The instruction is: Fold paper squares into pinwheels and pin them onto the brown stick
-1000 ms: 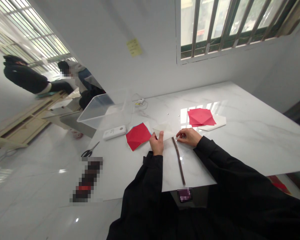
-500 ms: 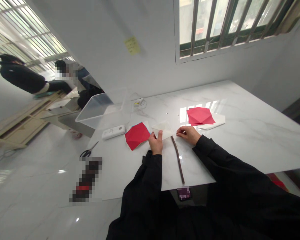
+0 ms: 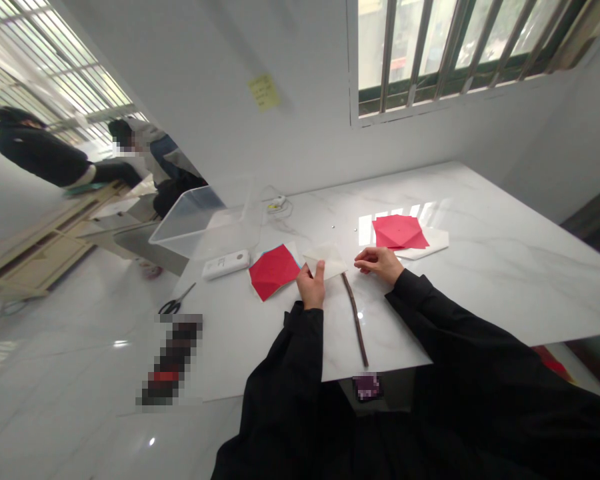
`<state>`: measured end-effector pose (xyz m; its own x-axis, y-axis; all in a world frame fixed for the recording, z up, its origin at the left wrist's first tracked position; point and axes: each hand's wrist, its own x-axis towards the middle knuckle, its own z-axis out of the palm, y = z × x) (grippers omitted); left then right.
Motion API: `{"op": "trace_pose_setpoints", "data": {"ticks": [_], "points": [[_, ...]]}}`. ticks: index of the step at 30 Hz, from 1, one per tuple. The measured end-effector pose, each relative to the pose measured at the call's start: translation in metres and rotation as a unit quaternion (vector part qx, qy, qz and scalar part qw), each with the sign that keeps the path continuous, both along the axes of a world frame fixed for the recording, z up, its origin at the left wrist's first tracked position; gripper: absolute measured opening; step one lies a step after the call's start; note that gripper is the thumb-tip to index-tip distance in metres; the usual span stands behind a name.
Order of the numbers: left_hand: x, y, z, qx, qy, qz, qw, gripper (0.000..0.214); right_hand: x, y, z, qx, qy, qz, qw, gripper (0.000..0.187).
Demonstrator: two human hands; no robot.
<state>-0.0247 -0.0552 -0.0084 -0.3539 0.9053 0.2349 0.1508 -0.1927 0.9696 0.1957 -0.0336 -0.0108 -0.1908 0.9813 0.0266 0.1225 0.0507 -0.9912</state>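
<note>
My left hand [image 3: 312, 288] pinches a folded cream sheet of paper [image 3: 333, 259] between thumb and fingers, just above the table. To its right, my right hand [image 3: 383, 265] hovers apart from the sheet with thumb and fingertips pressed together; whatever they hold, if anything, is too small to make out. A thin brown stick [image 3: 356, 323] lies between my forearms, its upper end close to the cream sheet. Red paper [image 3: 274, 273] lies beside my left hand, on top of paler sheets. Beyond my right hand rest pinkish-red sheets [image 3: 400, 232] partly over a white sheet [image 3: 434, 244].
Scissors [image 3: 177, 302] and a white oblong device [image 3: 226, 265] lie at the table's left side. Behind them stands a clear plastic bin [image 3: 185, 230]. A small white item with a cord [image 3: 279, 203] sits near the wall. Two people are at the far left.
My right hand has shifted slightly up and away from the cream sheet. My left hand keeps its hold, and the stick stays in place.
</note>
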Motion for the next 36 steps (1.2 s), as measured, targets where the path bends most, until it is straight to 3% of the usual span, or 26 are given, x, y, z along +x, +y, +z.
{"op": "trace_pose_setpoints", "data": {"ticks": [10, 21, 24, 29, 36], "points": [[0.001, -0.001, 0.000, -0.012, 0.010, -0.023, 1.000, 0.045, 0.003, 0.003, 0.004, -0.024, 0.071, -0.041, 0.996, 0.048], [0.005, -0.008, 0.010, -0.025, 0.063, -0.054, 0.996, 0.039, 0.005, 0.000, 0.016, -0.067, 0.193, -0.075, 0.976, 0.045], [0.006, -0.010, 0.011, -0.018, 0.071, -0.063, 0.995, 0.040, 0.003, -0.001, 0.016, -0.054, 0.177, -0.071, 0.980, 0.043], [0.008, -0.012, 0.011, -0.008, 0.065, -0.091, 0.994, 0.041, -0.006, -0.004, 0.016, 0.041, 0.106, -0.021, 0.993, 0.034], [0.010, -0.015, 0.014, -0.011, 0.062, -0.131, 0.989, 0.041, -0.024, -0.011, 0.009, 0.064, 0.063, 0.022, 0.996, 0.035]]}}
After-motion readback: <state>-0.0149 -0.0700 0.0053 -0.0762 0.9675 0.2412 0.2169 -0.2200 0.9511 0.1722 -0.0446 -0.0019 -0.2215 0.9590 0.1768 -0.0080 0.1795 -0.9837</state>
